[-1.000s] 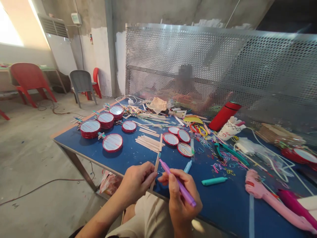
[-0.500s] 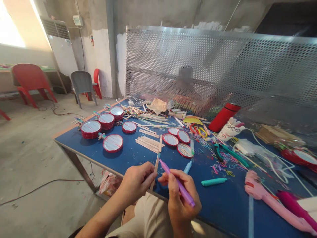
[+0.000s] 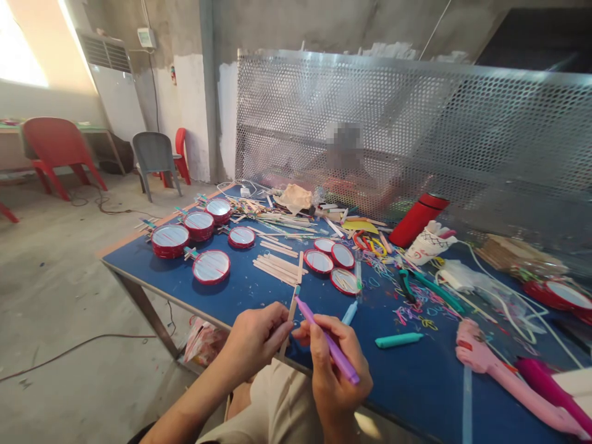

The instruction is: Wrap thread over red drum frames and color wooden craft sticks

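Observation:
Between the fingers of my left hand (image 3: 263, 333) is a wooden craft stick (image 3: 293, 310), its far end coloured teal. My right hand (image 3: 341, 364) grips a purple marker (image 3: 333, 350), with its tip touching or very close to the stick just below the teal end. A light blue marker (image 3: 350, 312) lies just beyond my right hand, and a teal marker (image 3: 398, 340) rests to its right. Past my hands, plain craft sticks (image 3: 277, 269) lie in a row.
Red-rimmed round pieces (image 3: 211, 267) with sticks attached stand on the left; several more without handles (image 3: 318, 261) sit mid-table. Rubber bands, pliers (image 3: 407, 285), a red flask (image 3: 419, 219), a paper cup (image 3: 428, 243) and a pink glue gun (image 3: 499, 370) crowd the right. A perforated metal panel (image 3: 287, 111) stands behind.
The purple marker and my right hand have shifted slightly left, bringing the tip against or very near the stick. My left hand stays in place.

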The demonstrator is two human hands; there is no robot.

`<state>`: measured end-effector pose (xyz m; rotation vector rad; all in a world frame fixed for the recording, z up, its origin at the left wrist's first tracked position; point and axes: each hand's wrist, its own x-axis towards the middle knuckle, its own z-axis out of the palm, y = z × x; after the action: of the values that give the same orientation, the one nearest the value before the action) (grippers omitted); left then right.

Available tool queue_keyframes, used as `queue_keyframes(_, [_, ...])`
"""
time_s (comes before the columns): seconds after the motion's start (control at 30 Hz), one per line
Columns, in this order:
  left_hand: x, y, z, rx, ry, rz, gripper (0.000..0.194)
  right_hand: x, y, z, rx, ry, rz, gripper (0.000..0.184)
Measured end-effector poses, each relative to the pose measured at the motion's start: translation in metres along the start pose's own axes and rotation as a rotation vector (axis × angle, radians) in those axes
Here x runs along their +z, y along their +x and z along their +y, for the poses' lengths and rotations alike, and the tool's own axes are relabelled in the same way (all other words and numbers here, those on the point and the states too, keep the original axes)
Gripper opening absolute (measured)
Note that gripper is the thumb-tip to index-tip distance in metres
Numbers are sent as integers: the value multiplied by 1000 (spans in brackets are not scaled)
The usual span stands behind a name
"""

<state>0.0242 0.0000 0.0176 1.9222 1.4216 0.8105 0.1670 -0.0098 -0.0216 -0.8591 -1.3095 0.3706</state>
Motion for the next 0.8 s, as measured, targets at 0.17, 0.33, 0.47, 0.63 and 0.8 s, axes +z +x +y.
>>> queue_keyframes(0.17, [-1,0,-1,-5,7,-5,22,1,1,-1,31,20,61,8])
queue_keyframes(0.33, [-1,0,-1,-24,-13,-23,19,1,1,-1,11,22,28,9])
queue_keyframes(0.47, [-1,1,0,-24,-12,-12,20,1,1,-1,10,1,30,7])
queue_keyframes(0.63, [-1,0,0,-19,-11,-18,21,1,-1,1,27,44,46,9])
queue_keyframes(0.8, [0,0,-1,-21,-4,-5,21,-1,-1,2,7,19,4,11])
